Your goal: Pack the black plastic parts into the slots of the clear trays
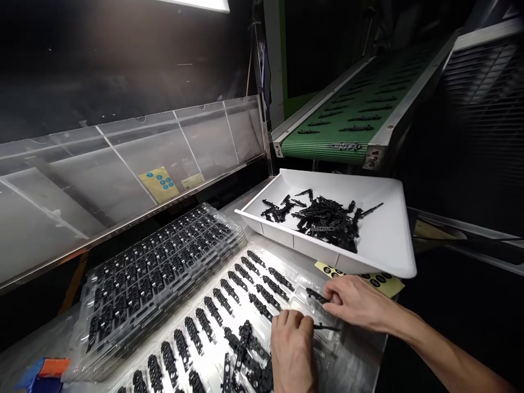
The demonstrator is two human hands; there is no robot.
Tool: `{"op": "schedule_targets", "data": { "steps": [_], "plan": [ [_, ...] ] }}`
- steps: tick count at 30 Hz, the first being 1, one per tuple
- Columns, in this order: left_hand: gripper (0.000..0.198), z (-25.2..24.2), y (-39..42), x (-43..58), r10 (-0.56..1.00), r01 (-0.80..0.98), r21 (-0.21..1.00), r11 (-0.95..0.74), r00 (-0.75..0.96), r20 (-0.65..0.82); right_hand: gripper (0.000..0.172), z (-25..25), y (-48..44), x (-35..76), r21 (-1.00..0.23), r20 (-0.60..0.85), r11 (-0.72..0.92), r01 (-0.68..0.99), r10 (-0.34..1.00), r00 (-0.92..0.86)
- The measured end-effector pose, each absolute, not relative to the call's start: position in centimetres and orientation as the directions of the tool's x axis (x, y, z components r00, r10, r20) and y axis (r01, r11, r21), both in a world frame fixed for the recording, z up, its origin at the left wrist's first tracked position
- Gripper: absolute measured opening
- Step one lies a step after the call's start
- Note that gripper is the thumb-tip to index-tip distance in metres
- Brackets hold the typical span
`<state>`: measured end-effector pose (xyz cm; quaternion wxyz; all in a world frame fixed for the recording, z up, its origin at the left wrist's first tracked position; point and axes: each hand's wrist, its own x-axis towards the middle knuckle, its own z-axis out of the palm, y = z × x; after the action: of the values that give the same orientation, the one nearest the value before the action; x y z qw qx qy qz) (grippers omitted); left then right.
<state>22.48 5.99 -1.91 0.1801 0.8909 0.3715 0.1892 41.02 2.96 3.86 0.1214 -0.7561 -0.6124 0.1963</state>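
My right hand (356, 300) pinches a slim black perforated plastic part (316, 295) at the right end of a clear blister tray (302, 303). Closed and knuckles up, my left hand (292, 349) is over the same tray. Another thin black plastic part (327, 327) sticks out by its thumb side; its near end is hidden by the hand. Rows of similar black parts (213, 311) lie in the tray's slots. Just left of my left hand, a loose heap of black parts (245, 355) rests on the tray.
A white bin (380, 218) with a heap of black parts stands behind my hands. Beyond it, a green conveyor belt (319, 144) carries more parts. Stacked filled trays (164, 256) sit at left. A yellow label sheet (391, 285) lies partly under the bin.
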Motion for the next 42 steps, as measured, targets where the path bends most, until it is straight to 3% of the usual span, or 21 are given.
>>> {"op": "schedule_targets", "data": {
  "steps": [4,7,9,11,14,16,19,22,24,27,31,34,38,42],
  "plan": [
    [0.028,-2.7,6.5,20.3,0.827,0.437,0.750,-0.496,0.501,0.255,0.013,2.3,3.5,40.0,-0.294,-0.081,-0.122,0.948,0.991,0.102],
    [0.022,-2.4,6.9,19.7,0.856,0.302,0.856,-0.420,0.444,0.264,0.014,1.5,3.3,39.5,-0.266,-0.031,-0.115,0.957,0.993,0.110],
    [0.019,-1.7,7.1,19.7,0.865,0.268,0.883,-0.386,0.437,0.246,0.014,1.8,2.8,39.4,-0.352,-0.022,-0.135,0.926,0.991,0.136],
    [0.020,-0.8,7.2,20.0,0.852,0.281,0.883,-0.377,0.478,0.211,0.016,2.8,2.2,39.2,-0.531,-0.061,-0.148,0.834,0.989,0.136],
    [0.027,0.3,6.9,20.9,0.797,0.367,0.835,-0.410,0.590,0.131,0.025,4.6,1.7,38.9,-0.785,-0.061,-0.042,0.618,0.998,-0.009],
    [0.034,0.5,6.7,21.3,0.787,0.404,0.815,-0.415,0.609,0.099,0.019,5.2,1.6,38.9,-0.825,0.018,0.037,0.565,0.999,-0.040],
    [0.033,0.2,6.5,20.9,0.886,0.342,0.896,-0.283,0.450,0.109,0.027,4.6,1.4,39.4,-0.778,0.041,-0.070,0.624,0.986,0.162],
    [0.023,-0.3,6.6,19.7,0.981,0.190,0.982,-0.015,0.194,-0.023,0.021,2.6,1.0,39.6,-0.723,0.072,-0.186,0.666,0.937,0.341],
    [0.031,-0.5,6.7,19.1,0.989,0.115,0.989,0.092,0.102,-0.104,0.015,1.0,0.5,39.2,-0.695,0.129,-0.190,0.693,0.916,0.380],
    [0.036,-0.7,6.5,18.9,0.994,0.091,0.991,0.099,0.042,-0.103,0.014,-0.9,-0.2,38.0,-0.635,0.177,-0.158,0.756,0.923,0.341],
    [0.036,-1.1,6.2,18.8,0.995,0.100,0.990,0.098,0.022,-0.101,0.023,-1.3,-0.5,37.2,-0.474,0.290,-0.007,0.881,0.943,0.163],
    [0.038,-1.5,6.3,18.7,0.988,0.077,0.985,0.152,0.026,-0.155,0.025,-0.6,-0.2,37.2,-0.406,0.283,0.085,0.910,0.958,0.037],
    [0.031,-1.6,6.6,19.4,0.980,0.117,0.977,0.176,0.071,-0.185,0.024,-0.1,0.0,37.4,-0.410,0.243,0.137,0.902,0.969,-0.037],
    [0.017,-1.2,7.0,21.4,0.983,0.220,0.972,0.078,0.146,-0.112,0.025,-0.4,0.1,37.9,-0.465,0.278,0.126,0.876,0.960,0.009]
  ]
}}
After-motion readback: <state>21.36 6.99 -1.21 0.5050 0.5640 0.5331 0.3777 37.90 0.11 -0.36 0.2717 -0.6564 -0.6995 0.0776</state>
